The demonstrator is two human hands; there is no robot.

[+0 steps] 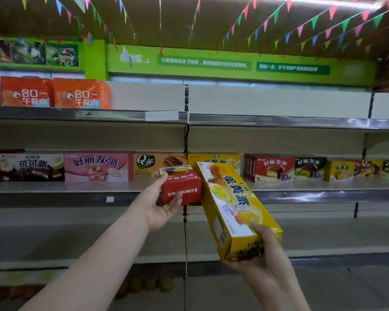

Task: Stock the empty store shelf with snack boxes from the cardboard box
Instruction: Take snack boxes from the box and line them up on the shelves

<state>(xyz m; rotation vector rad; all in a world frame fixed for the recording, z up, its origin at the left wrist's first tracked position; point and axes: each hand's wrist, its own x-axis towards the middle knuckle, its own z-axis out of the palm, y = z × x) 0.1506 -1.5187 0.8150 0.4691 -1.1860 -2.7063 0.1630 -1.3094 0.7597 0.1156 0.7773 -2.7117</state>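
My left hand (161, 205) grips a small red snack box (182, 187) from below and behind, held in front of the middle shelf (76, 187). My right hand (263, 252) holds the near end of a long yellow egg-yolk pie box (231, 207), which tilts up and away toward the shelf, its far end right beside the red box. Behind both, the middle shelf carries a row of snack boxes, among them a pink box (97, 167) and an orange Q box (157, 163). No cardboard box is in view.
The top shelf (279, 122) holds two orange bags (54, 93) at the left and is bare to the right. More red, green and yellow boxes (301, 169) stand at the right of the middle shelf. The lower shelves (54, 239) look bare. Bunting hangs overhead.
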